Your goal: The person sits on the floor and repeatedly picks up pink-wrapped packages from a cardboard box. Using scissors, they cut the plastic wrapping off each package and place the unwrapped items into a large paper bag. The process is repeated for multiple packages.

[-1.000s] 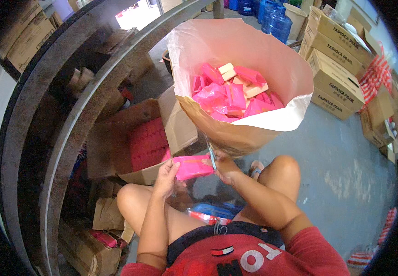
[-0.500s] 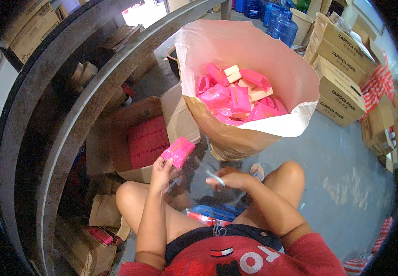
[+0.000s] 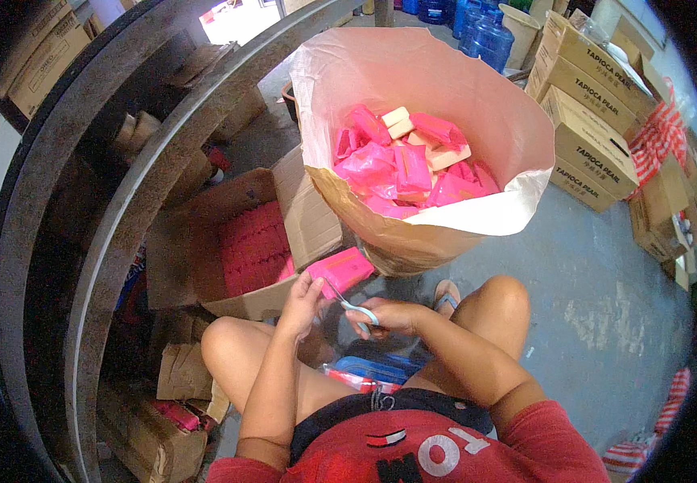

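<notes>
Between my knees, my left hand (image 3: 303,304) pinches a pink plastic-wrapped packet (image 3: 347,264) at its near left end, tilted up to the right. My right hand (image 3: 381,318) grips scissors (image 3: 361,312) with light-blue handles, their blades reaching to the near end of that packet. Beyond my hands stands a large paper sack (image 3: 421,237), open at the top, holding several pink packets (image 3: 410,171) and pale cream blocks (image 3: 397,121). Left of it is an open cardboard box (image 3: 316,201) with pink packets (image 3: 248,237) laid in rows.
A dark metal frame (image 3: 135,189) curves along my left. Below it lie torn cardboard boxes (image 3: 147,435). Stacked cartons (image 3: 586,141), red-striped bags (image 3: 658,137) and blue water jugs (image 3: 485,44) stand at back right. A blue item (image 3: 373,370) lies between my legs.
My left hand has turned the packet to slant up-right. My right hand has brought the scissors down and leftward from their upright position, with the blades now at the packet's near end.
</notes>
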Demonstrator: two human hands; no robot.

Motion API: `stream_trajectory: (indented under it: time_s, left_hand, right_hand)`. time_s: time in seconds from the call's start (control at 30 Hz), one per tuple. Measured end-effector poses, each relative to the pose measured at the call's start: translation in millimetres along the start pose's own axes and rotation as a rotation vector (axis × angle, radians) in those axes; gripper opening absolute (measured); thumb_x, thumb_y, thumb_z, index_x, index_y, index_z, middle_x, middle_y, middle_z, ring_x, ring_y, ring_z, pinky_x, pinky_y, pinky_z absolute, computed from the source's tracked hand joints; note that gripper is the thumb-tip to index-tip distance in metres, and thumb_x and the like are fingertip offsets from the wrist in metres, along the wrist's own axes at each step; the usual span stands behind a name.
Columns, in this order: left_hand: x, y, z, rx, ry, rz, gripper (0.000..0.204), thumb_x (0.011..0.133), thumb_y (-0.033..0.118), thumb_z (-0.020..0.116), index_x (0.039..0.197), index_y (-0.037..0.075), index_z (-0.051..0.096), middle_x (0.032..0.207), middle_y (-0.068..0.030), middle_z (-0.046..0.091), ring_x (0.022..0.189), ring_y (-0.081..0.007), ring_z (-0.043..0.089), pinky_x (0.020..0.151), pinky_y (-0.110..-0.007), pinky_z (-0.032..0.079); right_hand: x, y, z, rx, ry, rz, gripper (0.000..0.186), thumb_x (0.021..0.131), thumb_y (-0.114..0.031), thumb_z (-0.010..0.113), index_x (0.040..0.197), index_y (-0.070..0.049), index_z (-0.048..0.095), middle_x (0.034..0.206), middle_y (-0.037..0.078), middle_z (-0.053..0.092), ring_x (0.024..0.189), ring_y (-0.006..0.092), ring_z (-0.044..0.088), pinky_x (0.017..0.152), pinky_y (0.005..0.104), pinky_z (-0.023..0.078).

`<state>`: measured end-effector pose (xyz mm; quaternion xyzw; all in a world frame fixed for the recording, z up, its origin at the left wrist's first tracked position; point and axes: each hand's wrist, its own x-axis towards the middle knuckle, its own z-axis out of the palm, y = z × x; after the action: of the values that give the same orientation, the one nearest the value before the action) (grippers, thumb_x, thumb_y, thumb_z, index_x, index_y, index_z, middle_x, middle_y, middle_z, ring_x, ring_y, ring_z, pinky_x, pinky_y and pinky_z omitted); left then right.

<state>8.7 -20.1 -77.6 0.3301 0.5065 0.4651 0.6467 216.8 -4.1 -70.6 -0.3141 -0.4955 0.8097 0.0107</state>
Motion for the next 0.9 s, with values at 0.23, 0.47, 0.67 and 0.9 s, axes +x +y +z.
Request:
stream_trajectory:
  time_s: [0.23,0.47,0.67,0.9]
  left_hand:
    - [1.3,-2.3,4.9,0.075,0.003,0.057,0.027,0.100,0.019,0.044,0.123,0.006,0.050,0.105,0.0003,0.052,0.091,-0.0104,0.054,0.074,-0.026,0.048]
    - [4.0,-2.6,8.1,0.177,0.038,0.181,0.026,0.099,0.015,0.046,0.121,0.001,0.051,0.117,-0.0015,0.035,0.109,-0.0147,0.047,0.085,-0.029,0.048]
    - [5.3,6.5,12.2,0.344,0.145,0.274,0.025,0.095,0.010,0.050,0.116,-0.001,0.056,0.120,-0.0072,0.037,0.112,-0.0184,0.046,0.093,-0.031,0.045]
    - [4.6,13.8,15.5,0.362,0.081,0.401,0.019,0.088,0.004,0.060,0.105,-0.004,0.063,0.122,-0.0065,0.038,0.107,-0.0166,0.051,0.088,-0.027,0.048]
  right_hand:
    - [0.5,2.4,8.8,0.125,0.027,0.000,0.051,0.091,-0.059,0.049,0.077,-0.011,0.054,0.063,-0.001,0.050,0.047,0.0077,0.036,0.044,0.0240,0.024]
    - [3.7,1.6,19.7,0.126,0.228,0.003,0.048,0.090,-0.055,0.055,0.069,-0.012,0.052,0.058,-0.001,0.047,0.046,0.0082,0.036,0.043,0.0248,0.025]
    - [3.5,-3.2,22.1,0.065,0.359,0.002,0.047,0.087,-0.053,0.060,0.064,-0.013,0.050,0.056,-0.002,0.045,0.046,0.0080,0.036,0.042,0.0248,0.025]
    - [4.9,-7.5,11.8,0.134,0.255,-0.020,0.045,0.086,-0.053,0.062,0.065,-0.014,0.051,0.057,-0.002,0.045,0.046,0.0078,0.036,0.043,0.0248,0.024]
